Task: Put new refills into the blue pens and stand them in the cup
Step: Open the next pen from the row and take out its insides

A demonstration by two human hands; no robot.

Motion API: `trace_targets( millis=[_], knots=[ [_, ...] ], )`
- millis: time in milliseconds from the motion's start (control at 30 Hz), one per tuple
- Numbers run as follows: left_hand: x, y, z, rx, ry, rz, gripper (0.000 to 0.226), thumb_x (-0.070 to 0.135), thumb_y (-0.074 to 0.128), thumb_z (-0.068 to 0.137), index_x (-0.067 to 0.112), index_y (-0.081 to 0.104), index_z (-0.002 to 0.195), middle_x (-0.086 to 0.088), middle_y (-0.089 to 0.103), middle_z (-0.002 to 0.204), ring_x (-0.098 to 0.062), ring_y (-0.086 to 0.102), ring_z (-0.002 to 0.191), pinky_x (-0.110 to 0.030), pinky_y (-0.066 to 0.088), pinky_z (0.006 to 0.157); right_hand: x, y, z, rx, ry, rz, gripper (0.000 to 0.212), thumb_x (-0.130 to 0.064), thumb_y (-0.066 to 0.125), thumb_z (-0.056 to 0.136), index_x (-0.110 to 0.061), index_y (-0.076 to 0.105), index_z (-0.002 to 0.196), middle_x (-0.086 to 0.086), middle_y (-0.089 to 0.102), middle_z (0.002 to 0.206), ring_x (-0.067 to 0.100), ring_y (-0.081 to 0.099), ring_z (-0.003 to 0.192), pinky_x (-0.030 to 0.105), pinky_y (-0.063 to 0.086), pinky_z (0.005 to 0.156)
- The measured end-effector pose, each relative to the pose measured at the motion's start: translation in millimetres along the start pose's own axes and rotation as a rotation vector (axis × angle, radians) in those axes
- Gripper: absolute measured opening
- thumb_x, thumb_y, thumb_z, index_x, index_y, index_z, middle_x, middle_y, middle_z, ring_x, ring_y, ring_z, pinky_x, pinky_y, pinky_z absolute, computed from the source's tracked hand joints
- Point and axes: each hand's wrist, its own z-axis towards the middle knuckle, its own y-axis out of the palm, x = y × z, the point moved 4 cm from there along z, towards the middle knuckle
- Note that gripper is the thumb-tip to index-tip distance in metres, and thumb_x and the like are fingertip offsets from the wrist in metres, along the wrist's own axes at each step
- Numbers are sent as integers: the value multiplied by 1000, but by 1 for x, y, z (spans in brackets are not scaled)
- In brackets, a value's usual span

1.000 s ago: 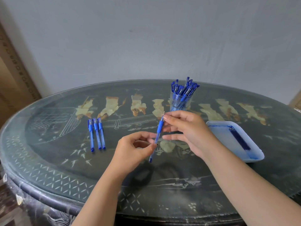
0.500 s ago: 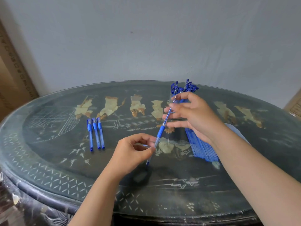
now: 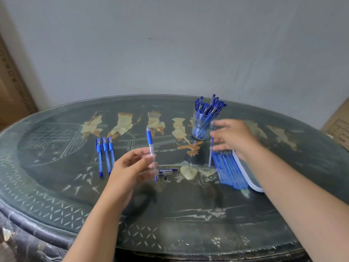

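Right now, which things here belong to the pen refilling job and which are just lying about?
Job: pen in left hand; refill in right hand; refill pile; tray; three loose pens; cap; cup.
Lying about: box, far right; cardboard, far left.

The right hand (image 3: 234, 138) has pulled the thin refill (image 3: 211, 148) fully out of the pen (image 3: 150, 146) and carried it toward the right edge of the table (image 3: 56, 190), above the heap of refills (image 3: 229, 171), so the left hand (image 3: 132, 167) now holds the pen alone, more upright.
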Motion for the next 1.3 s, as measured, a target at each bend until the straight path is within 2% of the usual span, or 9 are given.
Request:
trace_targets(
  millis=[133, 300, 433, 667, 800, 933, 1000, 1133, 1300],
  knots=[
    [-4, -4, 2, -15, -59, -59, 20, 3, 67, 79, 10, 70, 97, -6, 70, 84, -19, 64, 73, -24, 58, 61, 35, 10, 12, -9, 84, -188, 48, 5, 69, 85, -9, 59, 130, 14, 66, 94, 22, 67, 77, 30, 59, 51],
    [-8, -5, 4, -14, -64, -31, 20, -1, 63, 85, 5, 69, 103, -6, 72, 88, -16, 67, 71, -25, 58, 62, 47, 13, 22, 29, 117, -344, 47, 5, 71, 84, -11, 59, 126, 13, 65, 90, 19, 66, 73, 32, 59, 54],
    [-10, -4, 4, -23, -65, -8, 19, -1, 64, 84, 4, 68, 103, -7, 72, 89, -15, 68, 70, -26, 59, 63, 51, 13, 26, 49, 133, -422, 47, 4, 74, 82, -12, 59, 123, 18, 66, 97, 27, 71, 79, 42, 62, 67],
    [-12, -5, 6, -19, -65, -3, 19, -1, 64, 86, 3, 68, 103, -8, 72, 90, -16, 68, 72, -27, 59, 63, 57, 15, 29, 55, 117, -522, 42, -1, 77, 80, -13, 62, 117, 17, 64, 112, 28, 73, 75, 41, 62, 71],
    [-12, -4, 7, -23, -61, 5, 19, -2, 63, 86, 3, 68, 104, -6, 72, 89, -15, 69, 71, -27, 59, 63, 57, 16, 28, 47, 98, -590, 41, -5, 78, 80, -16, 62, 116, 16, 64, 114, 23, 70, 67, 36, 61, 64],
    [-12, -5, 7, -25, -64, 4, 19, -1, 63, 86, 4, 68, 104, -8, 73, 90, -16, 69, 72, -28, 59, 63, 59, 12, 27, 44, 78, -631, 39, -8, 80, 79, -17, 63, 113, 16, 64, 112, 20, 61, 63, 23, 45, 45],
    [-12, -5, 7, -26, -64, 8, 20, -1, 63, 86, 3, 68, 105, -8, 73, 91, -16, 69, 73, -27, 59, 63, 61, 11, 28, 53, 71, -628, 38, -8, 81, 78, -17, 63, 110, 16, 64, 114, 25, 65, 78, 28, 51, 52],
    [-13, -5, 7, -22, -66, 3, 21, -1, 64, 86, 3, 68, 106, -9, 72, 92, -17, 69, 74, -27, 58, 62, 63, 10, 29, 60, 67, -631, 39, -11, 82, 76, -20, 63, 109, 15, 61, 121, 29, 65, 101, 42, 57, 81],
    [-13, -5, 7, -25, -68, 8, 21, 0, 64, 85, 2, 68, 106, -9, 72, 92, -17, 69, 75, -27, 58, 63, 65, 10, 29, 66, 55, -611, 37, -11, 82, 77, -21, 62, 107, 16, 61, 120, 28, 65, 99, 40, 57, 80]
  ],
)
